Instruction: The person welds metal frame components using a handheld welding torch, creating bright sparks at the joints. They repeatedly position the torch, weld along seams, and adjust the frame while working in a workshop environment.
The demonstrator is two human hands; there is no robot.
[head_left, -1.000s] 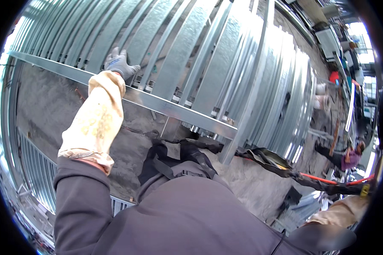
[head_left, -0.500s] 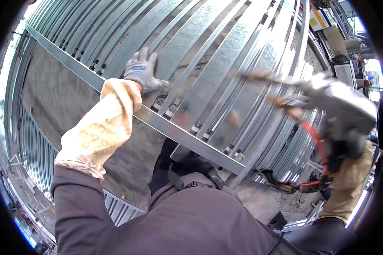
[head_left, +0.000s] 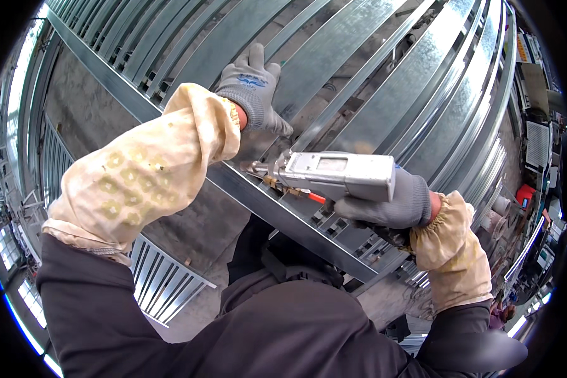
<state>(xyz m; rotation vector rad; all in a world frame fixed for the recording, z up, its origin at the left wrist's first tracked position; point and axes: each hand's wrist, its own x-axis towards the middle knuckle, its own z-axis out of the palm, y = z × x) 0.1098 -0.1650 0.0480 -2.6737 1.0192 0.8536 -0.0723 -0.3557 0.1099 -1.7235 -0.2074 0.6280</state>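
Note:
My left hand (head_left: 251, 85), in a grey knit glove, rests with fingers apart on a wide galvanized slat (head_left: 315, 63) of a metal frame. My right hand (head_left: 404, 205), gloved the same way, is closed round the grip of a silver, box-bodied welding gun (head_left: 343, 173), probably a laser type. The gun points left; its nozzle (head_left: 255, 167) is by the frame's near rail (head_left: 283, 211), just below my left hand. Whether the tip touches metal I cannot tell. An orange-red tube (head_left: 316, 197) runs under the body. The grip is mostly hidden by my fingers.
Parallel slats, wide and narrow, stretch away from the rail with gaps between them. A smaller slatted metal panel (head_left: 167, 277) lies lower left on the grey floor (head_left: 195, 233). Shelving and equipment, including a red object (head_left: 524, 195), crowd the right edge.
My right hand has swung the welding gun from the far right in to the near rail, beside my left hand. The left hand stays on the slats, with its fingers spread.

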